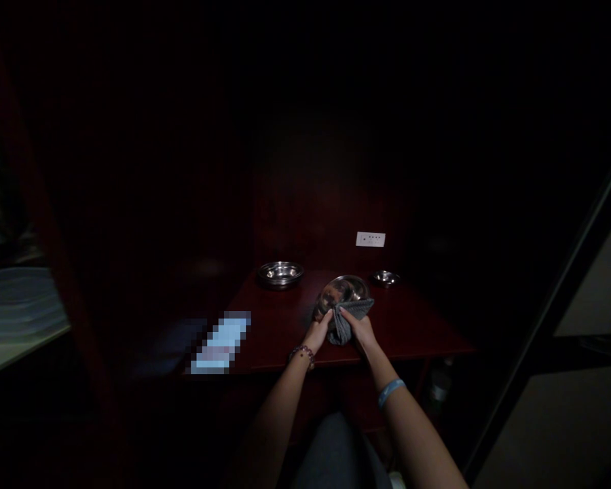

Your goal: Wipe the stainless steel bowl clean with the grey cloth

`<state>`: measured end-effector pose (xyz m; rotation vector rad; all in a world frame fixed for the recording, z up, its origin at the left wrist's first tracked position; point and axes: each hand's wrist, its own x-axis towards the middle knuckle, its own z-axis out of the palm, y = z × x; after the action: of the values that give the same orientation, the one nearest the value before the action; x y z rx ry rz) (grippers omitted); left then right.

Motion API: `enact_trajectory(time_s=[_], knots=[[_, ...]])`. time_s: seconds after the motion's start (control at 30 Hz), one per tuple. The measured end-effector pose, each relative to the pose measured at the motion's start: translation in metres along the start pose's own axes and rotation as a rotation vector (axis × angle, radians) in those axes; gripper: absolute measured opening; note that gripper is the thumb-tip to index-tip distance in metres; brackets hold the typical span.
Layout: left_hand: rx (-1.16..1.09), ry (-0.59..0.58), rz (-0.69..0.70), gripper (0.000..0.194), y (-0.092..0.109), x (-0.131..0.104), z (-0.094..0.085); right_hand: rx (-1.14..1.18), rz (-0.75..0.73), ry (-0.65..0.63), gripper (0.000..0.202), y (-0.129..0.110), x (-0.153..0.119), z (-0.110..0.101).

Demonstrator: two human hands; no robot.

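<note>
grey cloth [342, 329], metal bowl [342, 291] in hands [318, 331] [362, 329], blurred label [438, 393]

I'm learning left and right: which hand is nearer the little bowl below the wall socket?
The right hand. It is in front of the little bowl, slightly to its left; the left hand is farther left.

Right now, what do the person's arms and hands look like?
The left hand and right hand wear no gloves, and no sleeves show. A dark beaded bracelet circles the left wrist; a light blue band with paler marks circles the right forearm.
</note>
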<state>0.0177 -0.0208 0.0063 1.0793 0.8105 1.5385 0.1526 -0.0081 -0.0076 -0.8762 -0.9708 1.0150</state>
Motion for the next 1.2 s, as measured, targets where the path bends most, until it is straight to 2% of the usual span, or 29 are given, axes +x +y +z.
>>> enact_trajectory(time_s=[0.1,0.17,0.3,0.4,0.47,0.53,0.67,0.73,0.8,0.9,0.97,1.1,1.2], knots=[[0.119,0.057,-0.031,0.023,0.003,0.001,-0.002,-0.038,-0.002,0.051,0.048,0.002,0.001,0.0],[0.15,0.101,-0.002,0.024,0.003,0.002,-0.002,-0.066,-0.008,0.072,0.049,0.003,0.001,0.0],[0.107,0.168,0.035,0.027,0.004,0.003,-0.003,-0.112,-0.051,0.098,0.048,0.001,0.0,0.001],[0.091,0.264,0.036,0.037,0.006,0.001,-0.003,-0.112,-0.073,0.139,0.048,0.0,-0.001,0.001],[0.123,0.287,0.031,0.043,0.008,-0.001,-0.003,-0.081,-0.068,0.163,0.049,0.0,-0.001,0.001],[0.12,0.222,0.019,0.048,0.011,-0.004,-0.002,-0.044,-0.058,0.18,0.051,0.0,-0.001,0.0],[0.072,-0.066,0.079,0.05,0.016,-0.008,0.003,0.028,-0.051,0.218,0.053,0.0,0.001,0.0],[0.135,-0.197,0.117,0.049,0.015,-0.008,0.005,0.062,-0.049,0.247,0.053,-0.001,0.0,-0.001],[0.259,-0.262,0.109,0.048,0.011,-0.006,0.004,0.082,-0.044,0.258,0.052,-0.003,-0.001,0.0],[0.451,-0.228,0.056,0.047,0.003,-0.004,0.0,0.076,-0.028,0.213,0.052,-0.006,-0.004,0.0],[0.504,-0.187,0.038,0.047,-0.001,-0.003,-0.003,0.068,-0.015,0.183,0.051,-0.008,-0.005,0.001],[0.475,-0.181,0.029,0.044,-0.008,0.001,-0.004,0.092,0.002,0.158,0.053,-0.008,-0.005,0.002],[0.36,-0.197,0.028,0.042,-0.013,0.006,-0.002,0.099,-0.005,0.151,0.054,-0.006,-0.003,0.002]])
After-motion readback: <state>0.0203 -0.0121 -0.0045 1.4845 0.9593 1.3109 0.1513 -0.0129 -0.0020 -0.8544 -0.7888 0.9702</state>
